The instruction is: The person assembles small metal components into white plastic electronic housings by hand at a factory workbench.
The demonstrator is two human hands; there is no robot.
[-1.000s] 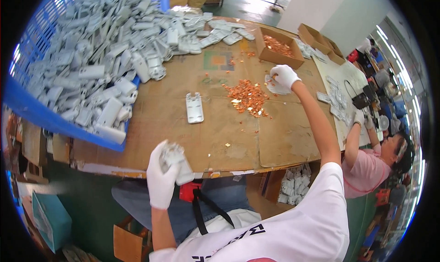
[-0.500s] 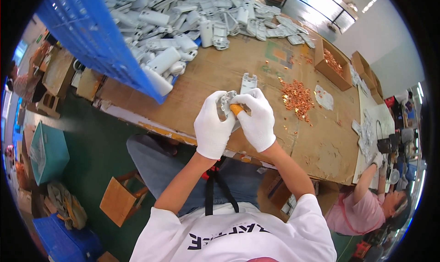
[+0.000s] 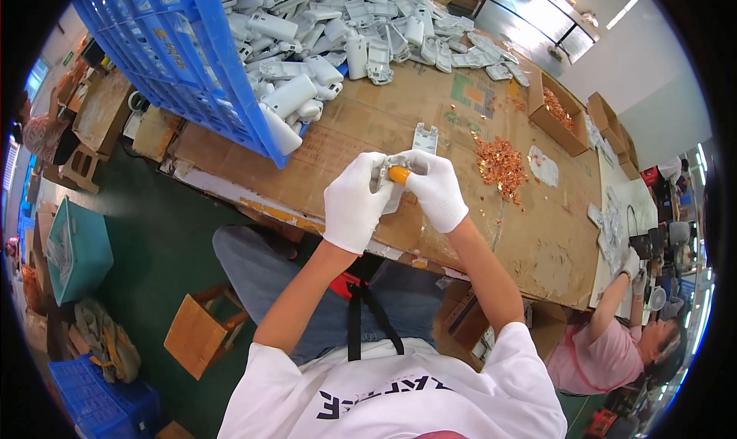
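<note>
Both my hands wear white knitted gloves and meet just over the table's near edge. A small whitish plastic housing (image 3: 395, 162) is held between them, partly hidden by the fingers. My left hand (image 3: 353, 202) is closed round its left side. On its right side, my right hand (image 3: 436, 190) grips it, with the thumb, capped in an orange finger cot (image 3: 398, 175), pressed against its inner face. Just beyond my fingers, another pale housing (image 3: 425, 136) lies on the table with its inside facing up.
Loose copper-coloured pieces (image 3: 500, 166) are heaped on the cardboard-covered table (image 3: 461, 239), right of my hands. More fill a cardboard box (image 3: 559, 124). A large pile of white housings (image 3: 357, 55) spreads beside a tilted blue crate (image 3: 223, 78). At the right, a co-worker (image 3: 606, 351) handles parts.
The housing has turned between my hands, so less of its inner side shows. My right fingers have come closer round its far edge. The view has shifted slightly.
</note>
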